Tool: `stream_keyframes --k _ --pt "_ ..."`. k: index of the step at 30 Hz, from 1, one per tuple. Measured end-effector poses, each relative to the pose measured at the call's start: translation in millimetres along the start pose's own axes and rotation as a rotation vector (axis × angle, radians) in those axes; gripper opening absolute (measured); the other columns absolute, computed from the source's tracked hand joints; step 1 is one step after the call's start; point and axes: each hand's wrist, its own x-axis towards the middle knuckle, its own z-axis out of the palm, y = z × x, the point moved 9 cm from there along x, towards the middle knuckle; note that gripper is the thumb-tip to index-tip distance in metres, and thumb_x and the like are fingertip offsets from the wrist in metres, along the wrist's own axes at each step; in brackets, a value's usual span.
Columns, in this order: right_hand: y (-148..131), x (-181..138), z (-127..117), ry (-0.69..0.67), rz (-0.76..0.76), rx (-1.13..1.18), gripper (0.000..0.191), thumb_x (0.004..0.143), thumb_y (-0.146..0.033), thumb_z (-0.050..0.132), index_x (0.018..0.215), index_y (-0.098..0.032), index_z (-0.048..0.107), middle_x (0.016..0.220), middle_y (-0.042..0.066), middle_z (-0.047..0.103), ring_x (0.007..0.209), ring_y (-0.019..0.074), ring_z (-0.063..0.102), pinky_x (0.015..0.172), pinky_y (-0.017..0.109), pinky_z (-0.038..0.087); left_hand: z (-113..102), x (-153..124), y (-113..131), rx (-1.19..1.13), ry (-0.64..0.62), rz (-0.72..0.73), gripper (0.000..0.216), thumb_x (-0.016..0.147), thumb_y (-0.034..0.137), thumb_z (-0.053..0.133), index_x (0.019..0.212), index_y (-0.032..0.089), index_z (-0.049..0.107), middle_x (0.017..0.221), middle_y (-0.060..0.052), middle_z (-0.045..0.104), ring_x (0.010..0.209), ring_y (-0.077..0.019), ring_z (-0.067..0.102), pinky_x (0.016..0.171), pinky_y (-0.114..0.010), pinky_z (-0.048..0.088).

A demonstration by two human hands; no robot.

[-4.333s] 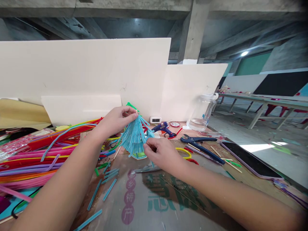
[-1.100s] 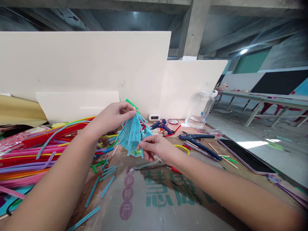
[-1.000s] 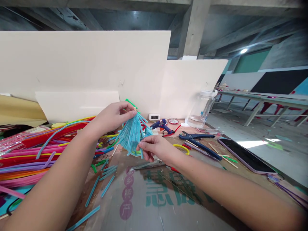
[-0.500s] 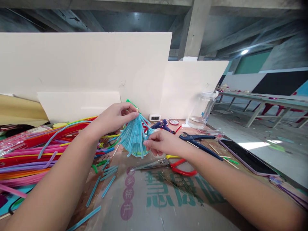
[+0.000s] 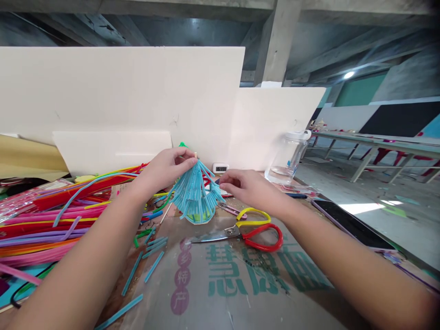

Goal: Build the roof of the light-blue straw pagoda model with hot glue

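My left hand (image 5: 164, 168) pinches the top of a light blue pipe-cleaner cone (image 5: 195, 195), a tassel-like bundle that fans downward to the table. My right hand (image 5: 248, 188) hovers just right of the cone, apart from it, fingers loosely curled with nothing visible in them. It covers the spot where the blue glue gun lay. Red and yellow handled scissors (image 5: 240, 230) lie on the cardboard just below my right hand.
A heap of coloured pipe cleaners (image 5: 51, 215) fills the left side. Cut blue pieces (image 5: 151, 261) are scattered on the cardboard. A clear jar (image 5: 288, 156), a small clock (image 5: 220, 167) and a phone (image 5: 350, 215) sit at the right. White boards (image 5: 137, 101) stand behind.
My right hand has let go of the blue strands and moved up and right, away from the cone. The scissors under it are now uncovered. My left hand keeps its pinch on the top.
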Motion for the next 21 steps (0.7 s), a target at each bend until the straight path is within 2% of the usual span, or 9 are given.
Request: stream_keyframes --k 3,7,10,14,16,21 --pt "21 2 0 -0.141 -0.010 -0.118 0.019 0.086 -0.033 0.057 0.097 -0.021 0.068 0.086 0.003 0.070 0.073 0.0157 0.060 0.062 0.025 0.037 1 2 -5 0.026 0.033 -0.012 0.041 0.086 0.052 0.051 0.104 0.018 0.065 0.094 -0.005 0.068 0.082 -0.0183 0.061 0.068 -0.027 0.045" --pt "39 3 3 -0.234 -0.026 -0.205 0.023 0.085 -0.036 0.058 0.097 -0.020 0.071 0.091 0.006 0.071 0.078 0.0183 0.061 0.066 0.027 0.039 7 2 -5 0.040 -0.007 0.000 0.049 0.085 0.056 0.052 0.113 0.019 0.064 0.107 -0.007 0.069 0.090 -0.0211 0.063 0.074 -0.030 0.048" --pt "30 2 10 -0.288 -0.012 -0.080 0.026 0.086 -0.037 0.055 0.093 -0.020 0.073 0.088 0.003 0.072 0.076 0.0170 0.061 0.065 0.026 0.040 8 1 -5 0.020 -0.028 -0.004 0.052 0.083 0.055 0.055 0.118 0.018 0.062 0.112 -0.008 0.068 0.094 -0.0222 0.064 0.078 -0.032 0.050" --pt "4 -3 26 -0.314 0.027 0.041 0.031 0.086 -0.040 0.053 0.085 -0.017 0.074 0.066 -0.001 0.065 0.059 0.0132 0.053 0.054 0.024 0.035 8 1 -6 0.024 -0.026 -0.008 0.051 0.083 0.053 0.056 0.120 0.018 0.062 0.112 -0.008 0.069 0.093 -0.0223 0.065 0.079 -0.033 0.051" --pt "-7 -5 35 -0.327 0.019 0.097 0.030 0.087 -0.038 0.053 0.086 -0.017 0.074 0.059 -0.002 0.060 0.053 0.0114 0.050 0.052 0.024 0.034 7 1 -7 0.053 -0.018 -0.015 0.052 0.082 0.054 0.056 0.121 0.019 0.062 0.110 -0.008 0.069 0.092 -0.0225 0.065 0.078 -0.033 0.051" --pt "-8 -8 34 -0.359 0.034 0.244 0.031 0.086 -0.037 0.054 0.098 -0.015 0.072 0.071 0.001 0.067 0.060 0.0124 0.058 0.055 0.023 0.041 7 1 -9 0.066 -0.017 -0.013 0.050 0.083 0.052 0.055 0.121 0.020 0.062 0.109 -0.007 0.070 0.092 -0.0223 0.065 0.075 -0.033 0.051"
